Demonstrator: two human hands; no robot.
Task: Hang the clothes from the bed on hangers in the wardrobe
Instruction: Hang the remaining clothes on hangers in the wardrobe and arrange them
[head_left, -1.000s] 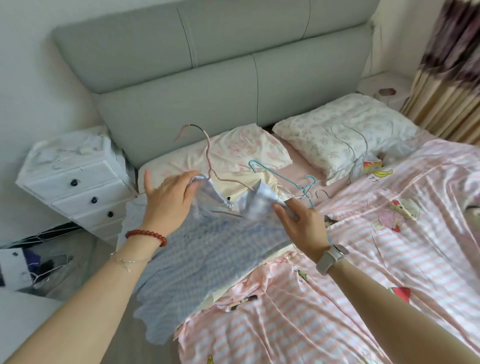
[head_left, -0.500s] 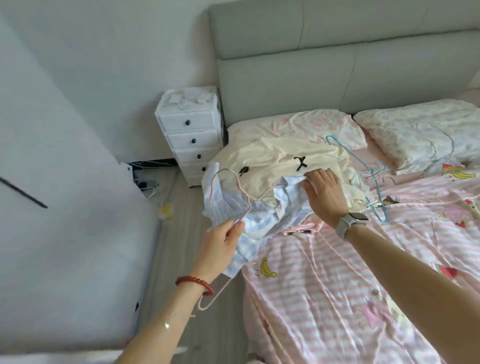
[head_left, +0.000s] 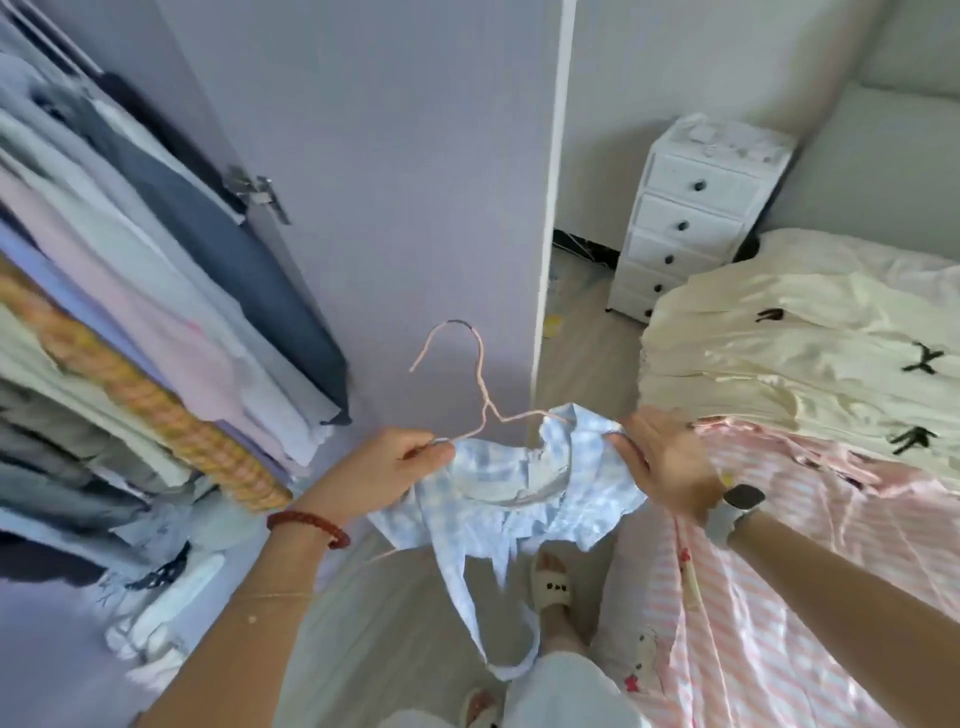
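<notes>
Standing position: feet in pale slippers (head_left: 553, 582) on the wooden floor (head_left: 395, 613), between the wardrobe on the left and the bed on the right.
Left hand: left hand (head_left: 387, 470), red bead bracelet (head_left: 307, 526) at the wrist, fingers and thumb pinched on the left arm of the pink wire hanger (head_left: 480, 400) together with the shirt fabric there.
Right hand: right hand (head_left: 662, 462), grey-strapped watch (head_left: 735, 509) on the wrist, fingers curled over the right shoulder of the shirt at the near left edge of the bed; whether it also holds the wire beneath cannot be told.
Task item: light blue checked shirt (head_left: 514, 488), held in the air between both hands over the floor, collar spread, lower part hanging loose toward the slippers. Hanger hook upright above the collar, free of any rail.
Bed: pink striped sheet (head_left: 810, 571) covering the near part of the bed; cream garment with black bows (head_left: 810, 364) lying on it further back, its edge just beside the right hand.
Wardrobe: open wardrobe door (head_left: 395, 182) directly behind the hanger hook; hanging clothes (head_left: 156, 291) packed on the left, including a dark blue piece and an orange knitted one.
Far corner: white drawer unit (head_left: 691, 218) against the wall, beyond the head end of the bed.
</notes>
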